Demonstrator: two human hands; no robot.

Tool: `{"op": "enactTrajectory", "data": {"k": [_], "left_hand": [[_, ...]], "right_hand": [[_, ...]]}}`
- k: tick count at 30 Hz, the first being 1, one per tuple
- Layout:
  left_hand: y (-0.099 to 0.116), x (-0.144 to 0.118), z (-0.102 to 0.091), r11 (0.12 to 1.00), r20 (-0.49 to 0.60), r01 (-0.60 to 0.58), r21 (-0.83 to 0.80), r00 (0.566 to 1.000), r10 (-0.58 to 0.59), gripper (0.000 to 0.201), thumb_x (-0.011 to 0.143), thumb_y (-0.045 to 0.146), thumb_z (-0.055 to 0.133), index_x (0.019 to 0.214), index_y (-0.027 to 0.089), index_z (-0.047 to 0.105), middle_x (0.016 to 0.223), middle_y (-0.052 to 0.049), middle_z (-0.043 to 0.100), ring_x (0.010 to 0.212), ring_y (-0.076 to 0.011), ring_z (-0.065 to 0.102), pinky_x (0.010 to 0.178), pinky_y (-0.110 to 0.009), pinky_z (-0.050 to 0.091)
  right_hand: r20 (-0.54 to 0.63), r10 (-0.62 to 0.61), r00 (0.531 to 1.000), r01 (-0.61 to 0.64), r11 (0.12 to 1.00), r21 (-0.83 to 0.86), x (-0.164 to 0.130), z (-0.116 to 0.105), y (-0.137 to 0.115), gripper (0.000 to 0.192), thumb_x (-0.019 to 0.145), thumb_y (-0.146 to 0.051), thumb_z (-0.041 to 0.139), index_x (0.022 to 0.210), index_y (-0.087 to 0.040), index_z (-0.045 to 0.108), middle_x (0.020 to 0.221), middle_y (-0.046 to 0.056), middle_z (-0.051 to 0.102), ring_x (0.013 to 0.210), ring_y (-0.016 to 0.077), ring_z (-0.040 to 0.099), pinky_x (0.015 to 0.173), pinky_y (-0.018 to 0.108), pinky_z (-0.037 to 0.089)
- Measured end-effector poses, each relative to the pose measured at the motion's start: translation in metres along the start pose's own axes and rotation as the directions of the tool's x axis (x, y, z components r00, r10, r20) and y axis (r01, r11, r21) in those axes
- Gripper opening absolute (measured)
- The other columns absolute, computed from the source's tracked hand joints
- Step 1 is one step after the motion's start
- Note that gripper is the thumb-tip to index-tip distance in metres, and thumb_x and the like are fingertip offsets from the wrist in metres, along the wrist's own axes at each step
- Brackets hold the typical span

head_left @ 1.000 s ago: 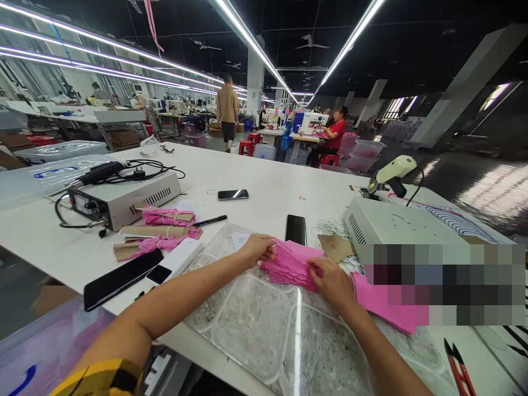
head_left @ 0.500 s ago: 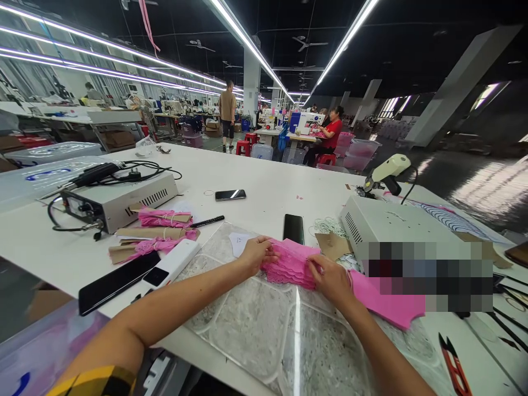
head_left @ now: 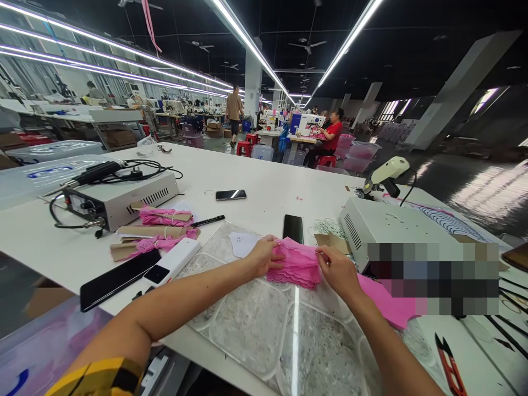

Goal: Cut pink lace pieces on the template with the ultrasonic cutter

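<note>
A stack of pink lace-edged fabric pieces [head_left: 295, 265] lies over the clear patterned mat [head_left: 251, 324] in front of me. My left hand [head_left: 266, 257] grips the stack's left end, its fingers bent over the cloth. At the upper right corner, my right hand [head_left: 336, 269] pinches the fabric between thumb and fingertips. Left of the stack sits a white paper pattern piece [head_left: 243, 243], partly behind my left hand. More pink fabric [head_left: 388, 302] rests to the right, beyond my right wrist.
Phones [head_left: 292, 228] lie behind the stack and further back. A grey machine box [head_left: 142, 198] and tied pink bundles [head_left: 165, 242] stand left, near a white power bank [head_left: 181, 261]. At right are another box [head_left: 396, 225] and red thread snips [head_left: 449, 366].
My right hand has shifted slightly from the stack's right side to its upper right corner. My left hand keeps its hold. In the background, a standing person has walked a little to the right.
</note>
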State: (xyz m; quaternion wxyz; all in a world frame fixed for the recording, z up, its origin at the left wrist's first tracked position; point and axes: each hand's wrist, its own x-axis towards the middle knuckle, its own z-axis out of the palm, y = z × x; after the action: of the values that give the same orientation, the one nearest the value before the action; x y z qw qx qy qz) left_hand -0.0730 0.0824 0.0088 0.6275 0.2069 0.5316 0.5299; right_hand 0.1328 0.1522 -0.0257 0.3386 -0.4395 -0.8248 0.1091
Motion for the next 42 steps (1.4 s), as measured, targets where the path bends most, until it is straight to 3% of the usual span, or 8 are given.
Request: {"op": "enactTrajectory", "data": {"k": [6,11,15,20,26,34,39,42], "left_hand": [[0.001,-0.001,0.002,0.999,0.051,-0.03,0.032,0.998,0.028,0.02,0.083,0.028,0.064,0.09,0.021,0.047,0.083,0.0,0.051,0.068,-0.0128,0.056,0.058,-0.024,0.049],[0.004,-0.001,0.002,0.998,0.066,-0.021,0.063,0.998,0.017,0.018,0.083,0.027,0.063,0.088,0.021,0.047,0.086,0.0,0.049,0.07,-0.0135,0.056,0.059,-0.026,0.049],[0.007,0.0,0.004,0.997,0.058,-0.006,0.078,0.998,0.001,0.016,0.089,0.028,0.06,0.1,0.019,0.053,0.095,-0.002,0.053,0.077,-0.0143,0.058,0.064,-0.029,0.051],[0.008,0.001,0.005,0.996,0.025,-0.055,0.063,0.998,0.054,0.032,0.095,0.034,0.057,0.12,0.014,0.055,0.115,-0.009,0.059,0.095,-0.0184,0.061,0.08,-0.037,0.055],[0.007,0.007,0.006,0.996,0.092,-0.091,0.014,0.992,0.089,0.026,0.094,0.032,0.057,0.112,0.014,0.057,0.104,-0.006,0.061,0.085,-0.0156,0.062,0.074,-0.033,0.055],[0.011,0.008,0.004,0.993,0.22,-0.095,0.071,0.973,0.077,0.014,0.089,0.031,0.056,0.092,0.021,0.048,0.087,0.001,0.052,0.075,-0.0161,0.063,0.069,-0.037,0.055],[0.021,0.018,-0.003,0.947,0.174,-0.219,0.233,0.968,0.181,0.027,0.095,0.034,0.056,0.113,0.014,0.056,0.105,-0.006,0.06,0.085,-0.0152,0.062,0.073,-0.033,0.055],[0.033,0.015,-0.02,0.868,0.175,-0.345,0.358,0.938,0.3,0.017,0.092,0.028,0.06,0.1,0.013,0.063,0.097,-0.005,0.063,0.085,-0.0145,0.061,0.075,-0.029,0.053]], "right_hand": [[-0.001,0.208,0.978,-0.208,0.977,0.056,-0.012,-0.005,-0.001,0.007,0.072,-0.016,0.054,0.069,-0.021,0.057,0.072,0.001,0.058,0.062,0.0135,0.045,0.059,0.027,0.024],[0.067,0.392,0.918,-0.394,0.876,0.279,-0.008,-0.016,0.007,0.006,0.07,-0.022,0.059,0.067,-0.021,0.054,0.064,0.0,0.057,0.057,0.0133,0.049,0.056,0.026,0.03],[0.25,0.476,0.843,-0.528,0.646,0.551,0.003,-0.013,0.009,0.015,0.074,-0.032,0.06,0.075,-0.023,0.048,0.06,0.001,0.063,0.049,0.0157,0.057,0.053,0.029,0.045],[0.38,0.429,0.82,-0.529,0.313,0.789,0.01,-0.001,0.001,0.022,0.074,-0.032,0.061,0.077,-0.025,0.04,0.087,0.006,0.072,0.077,0.0226,0.072,0.072,0.041,0.058],[0.446,0.37,0.815,-0.521,0.131,0.844,0.011,0.004,0.001,0.019,0.07,-0.027,0.065,0.079,-0.023,0.048,0.089,0.004,0.072,0.088,0.0264,0.072,0.081,0.047,0.057],[0.422,0.369,0.828,-0.511,0.19,0.838,0.011,-0.001,-0.001,0.02,0.072,-0.036,0.064,0.079,-0.024,0.049,0.088,0.004,0.07,0.083,0.0245,0.072,0.087,0.05,0.055],[0.354,0.388,0.851,-0.495,0.37,0.786,0.015,-0.015,-0.004,0.03,0.064,-0.041,0.071,0.076,-0.024,0.049,0.082,0.002,0.067,0.08,0.0232,0.071,0.079,0.043,0.057],[0.292,0.379,0.878,-0.463,0.521,0.717,0.01,-0.027,-0.008,0.032,0.063,-0.044,0.073,0.077,-0.022,0.054,0.078,0.001,0.065,0.078,0.0204,0.069,0.071,0.035,0.056]]}}
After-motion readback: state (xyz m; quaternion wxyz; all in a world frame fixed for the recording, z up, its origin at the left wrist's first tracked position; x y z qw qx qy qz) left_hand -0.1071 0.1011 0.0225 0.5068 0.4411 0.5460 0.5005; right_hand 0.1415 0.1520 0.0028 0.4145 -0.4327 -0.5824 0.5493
